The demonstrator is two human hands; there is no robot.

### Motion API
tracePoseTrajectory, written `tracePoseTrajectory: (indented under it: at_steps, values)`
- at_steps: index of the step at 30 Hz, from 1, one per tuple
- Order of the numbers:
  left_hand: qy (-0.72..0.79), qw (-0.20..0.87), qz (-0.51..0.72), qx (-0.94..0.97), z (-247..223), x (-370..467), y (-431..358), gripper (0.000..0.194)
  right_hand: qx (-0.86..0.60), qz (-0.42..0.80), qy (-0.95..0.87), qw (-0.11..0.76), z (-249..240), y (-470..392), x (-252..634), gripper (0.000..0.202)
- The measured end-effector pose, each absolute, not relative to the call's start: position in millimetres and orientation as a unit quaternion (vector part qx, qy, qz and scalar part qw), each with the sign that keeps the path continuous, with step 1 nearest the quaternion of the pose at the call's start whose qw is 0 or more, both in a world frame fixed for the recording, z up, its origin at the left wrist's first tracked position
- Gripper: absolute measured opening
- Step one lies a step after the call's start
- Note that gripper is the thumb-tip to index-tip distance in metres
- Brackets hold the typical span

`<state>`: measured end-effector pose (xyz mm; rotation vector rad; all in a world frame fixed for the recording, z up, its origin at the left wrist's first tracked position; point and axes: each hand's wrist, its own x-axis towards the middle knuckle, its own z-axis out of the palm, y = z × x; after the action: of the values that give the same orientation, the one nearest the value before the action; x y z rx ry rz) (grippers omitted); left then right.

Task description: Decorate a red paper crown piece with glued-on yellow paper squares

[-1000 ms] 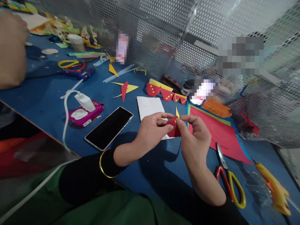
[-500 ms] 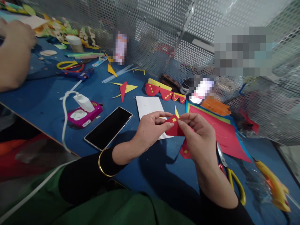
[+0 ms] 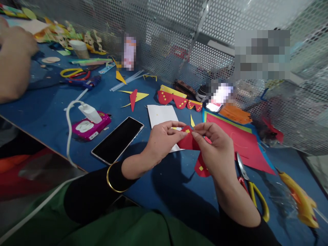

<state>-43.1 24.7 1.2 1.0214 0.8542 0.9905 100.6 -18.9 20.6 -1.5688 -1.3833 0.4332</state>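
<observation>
Between my two hands is a red paper piece (image 3: 192, 142) with small yellow squares on it. My left hand (image 3: 164, 140) pinches its left end between thumb and fingers. At its upper edge my right hand (image 3: 214, 143) closes thumb and forefinger on the paper; a lower red lobe hangs beside my right palm. Partly under my left hand lies a white sheet (image 3: 162, 115). A small yellow paper sliver (image 3: 192, 120) rests just beyond my fingers. Farther back are red and yellow cut-outs (image 3: 174, 99) with yellow squares.
Black phone (image 3: 118, 140) and pink power strip (image 3: 91, 127) lie left. Red sheets (image 3: 238, 143), scissors (image 3: 252, 191) and a yellow glue gun (image 3: 298, 200) lie right. Another person's arm (image 3: 15, 61) is at the far left. A perforated metal screen (image 3: 164, 41) stands behind.
The red paper has tilted slightly between my hands, and more of its face shows. My right fingers have shifted a little left along its upper edge. The camera view has moved slightly.
</observation>
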Motion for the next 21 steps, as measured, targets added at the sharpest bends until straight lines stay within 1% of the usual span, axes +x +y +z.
tracePoseTrajectory:
  at_steps: [8, 12, 15, 21]
  values:
    - [0.383, 0.678, 0.44, 0.447, 1.3, -43.3, 24.2, 0.023, -0.643, 0.177, -0.571, 0.479, 20.7, -19.3, 100.8, 0.007]
    - [0.371, 0.688, 0.443, 0.44, 0.2, -43.0, 23.8, 0.025, -0.649, 0.198, -0.55, 0.487, 21.2, -19.6, 100.4, 0.014]
    - [0.368, 0.685, 0.438, 0.451, -0.4, -43.0, 23.1, 0.025, -0.656, 0.19, -0.542, 0.489, 22.1, -19.2, 99.4, 0.018]
    - [0.371, 0.681, 0.431, 0.461, 0.3, -42.8, 21.7, 0.027, -0.666, 0.173, -0.546, 0.478, 22.3, -18.7, 98.3, 0.016]
